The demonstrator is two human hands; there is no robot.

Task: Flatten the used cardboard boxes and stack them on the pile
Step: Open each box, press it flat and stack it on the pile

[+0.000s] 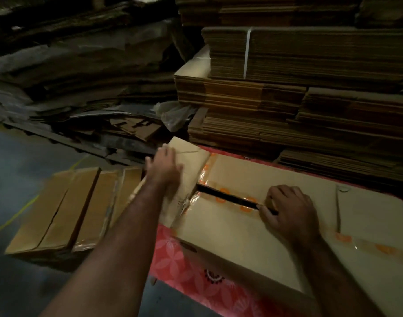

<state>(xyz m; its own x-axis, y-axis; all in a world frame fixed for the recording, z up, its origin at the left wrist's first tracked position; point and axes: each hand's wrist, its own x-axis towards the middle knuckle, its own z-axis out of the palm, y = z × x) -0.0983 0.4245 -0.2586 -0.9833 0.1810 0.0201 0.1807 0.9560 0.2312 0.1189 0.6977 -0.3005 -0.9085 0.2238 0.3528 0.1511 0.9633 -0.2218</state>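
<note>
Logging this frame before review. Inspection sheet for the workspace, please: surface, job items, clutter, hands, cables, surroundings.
Surface: pink floral mat on a grey floor.
Job's things: taped cardboard box on the mat, top seam split open; flattened boxes on the floor to its left.
Clutter: clear plastic bag wedged between stacks.
Grippers: left hand rests on the box's end flap; right hand curls into the seam gap, gripping a flap edge.
Cables: nothing seen.
Surroundings: strapped bundles of new flat cartons behind; crumpled used-cardboard pile at left; dim light.
</note>
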